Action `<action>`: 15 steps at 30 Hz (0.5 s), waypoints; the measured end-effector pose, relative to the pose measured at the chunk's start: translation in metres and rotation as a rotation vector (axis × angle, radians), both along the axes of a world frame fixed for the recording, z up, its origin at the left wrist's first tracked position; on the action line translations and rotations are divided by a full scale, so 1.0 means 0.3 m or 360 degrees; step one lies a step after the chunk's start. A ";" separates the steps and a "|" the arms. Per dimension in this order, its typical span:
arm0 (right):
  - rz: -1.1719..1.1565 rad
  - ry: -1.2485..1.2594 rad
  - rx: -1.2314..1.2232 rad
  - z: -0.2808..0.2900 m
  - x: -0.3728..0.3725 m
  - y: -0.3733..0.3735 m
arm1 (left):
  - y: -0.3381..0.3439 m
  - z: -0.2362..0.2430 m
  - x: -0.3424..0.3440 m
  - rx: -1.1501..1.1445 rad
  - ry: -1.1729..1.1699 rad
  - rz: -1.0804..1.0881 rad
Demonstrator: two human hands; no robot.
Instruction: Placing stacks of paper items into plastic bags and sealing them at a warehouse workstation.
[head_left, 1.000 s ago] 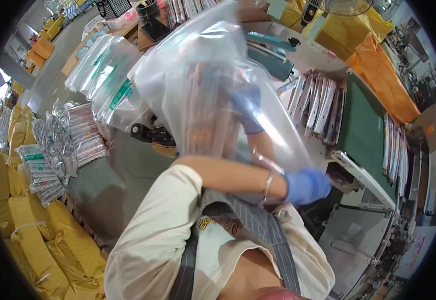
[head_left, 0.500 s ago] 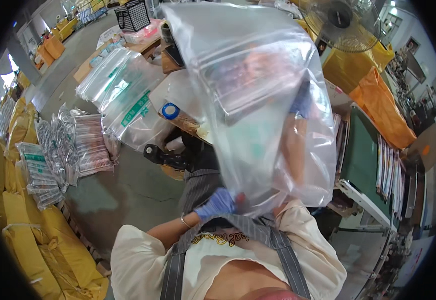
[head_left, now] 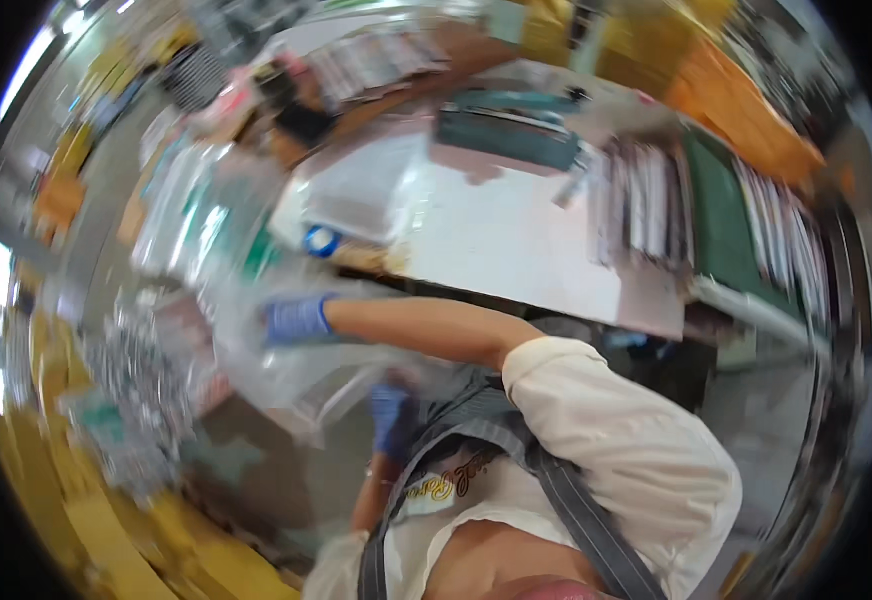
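Note:
A large clear plastic bag [head_left: 301, 385] hangs crumpled to the left of my body, low beside the table edge. My right arm reaches across my front, and my right hand [head_left: 298, 320], in a blue glove, is closed on the bag's upper part. Blur softens its fingers. Close to my apron, my left hand [head_left: 389, 412], also in a blue glove, grips the bag's near edge. What the bag holds cannot be made out. A pile of clear bags with green print [head_left: 201, 220] lies just beyond it.
A white-topped table [head_left: 516, 250] stands ahead, bearing a blue tape roll [head_left: 321, 240], a dark green box [head_left: 506, 135] and a row of upright flat packs [head_left: 646, 200]. Wrapped bundles [head_left: 141, 350] and yellow sacks [head_left: 86, 500] line the left. An orange sack [head_left: 741, 110] stands far right.
The bag has swung from in front of me, above the table, down to my left. My right arm now crosses my body. The view has turned, and the tabletop shows.

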State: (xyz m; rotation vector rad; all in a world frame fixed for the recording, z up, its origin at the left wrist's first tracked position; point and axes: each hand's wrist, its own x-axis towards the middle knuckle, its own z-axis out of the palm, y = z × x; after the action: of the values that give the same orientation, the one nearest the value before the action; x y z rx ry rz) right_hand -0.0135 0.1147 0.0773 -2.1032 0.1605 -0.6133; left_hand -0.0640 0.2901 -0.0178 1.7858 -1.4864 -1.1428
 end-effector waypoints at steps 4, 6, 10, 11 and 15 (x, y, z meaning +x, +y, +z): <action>-0.0485 -0.0057 0.0191 0.127 -0.472 -0.044 | -0.060 -0.412 0.642 0.0353 0.0241 0.0949; -0.2098 0.0128 -0.0617 -0.180 -1.072 -0.340 | -0.233 -0.187 0.399 0.0012 0.0005 0.0326; -0.3444 0.1299 -0.0002 0.073 -1.775 -0.249 | -0.600 0.244 -0.237 -0.0705 0.0045 -0.0453; -0.3640 0.1147 0.0170 -0.004 -1.979 -0.216 | -0.692 0.247 -0.438 -0.0617 0.0213 -0.0635; -0.3648 0.0594 0.0229 -0.226 -2.161 -0.313 | -1.040 0.125 -1.016 -0.0818 -0.0501 -0.1010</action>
State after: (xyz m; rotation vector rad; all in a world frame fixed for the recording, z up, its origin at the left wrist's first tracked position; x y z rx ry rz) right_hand -0.6617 0.0209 0.0095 -0.9136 2.7686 -1.2013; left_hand -0.3687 -0.0220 0.0196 1.1987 -2.3835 -0.6436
